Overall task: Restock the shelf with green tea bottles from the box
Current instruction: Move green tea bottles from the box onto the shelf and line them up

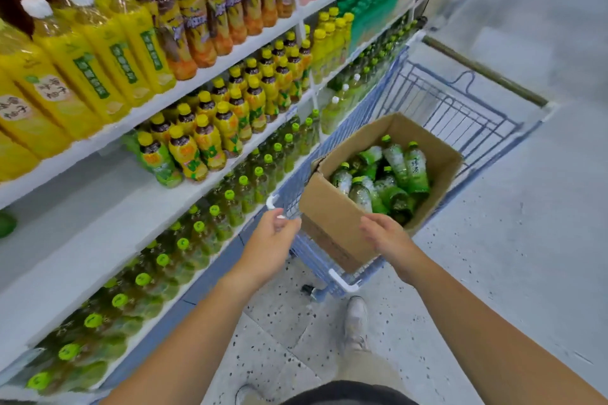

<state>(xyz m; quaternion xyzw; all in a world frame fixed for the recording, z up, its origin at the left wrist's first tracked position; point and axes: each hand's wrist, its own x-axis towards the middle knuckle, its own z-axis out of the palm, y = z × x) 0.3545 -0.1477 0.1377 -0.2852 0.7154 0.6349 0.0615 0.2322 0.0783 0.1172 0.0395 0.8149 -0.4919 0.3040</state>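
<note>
From the head camera, a tall white shelf (98,233) ran along the left of a shop aisle, its boards slanting away into the distance. The upper boards carried yellow bottles (98,52) with white caps and brown drinks with yellow caps; a wide bare stretch lay on the middle board. A row of green-capped bottles (197,230) lined the lowest visible board. The floor (526,240) was pale grey, speckled with dark flecks. A blue wire cart (460,115) stood just beside the shelf. An open cardboard box (332,217) sat tilted in the cart's near end. The green tea bottles (394,174) lay jumbled inside the box. The right hand (385,235) held the box's near rim, fingers curled over it. The left hand (274,235) was at the cart's near corner, fingers curled together; whether they gripped the rim could not be told. A pale shoe (357,319) stood on the floor below the cart.
</note>
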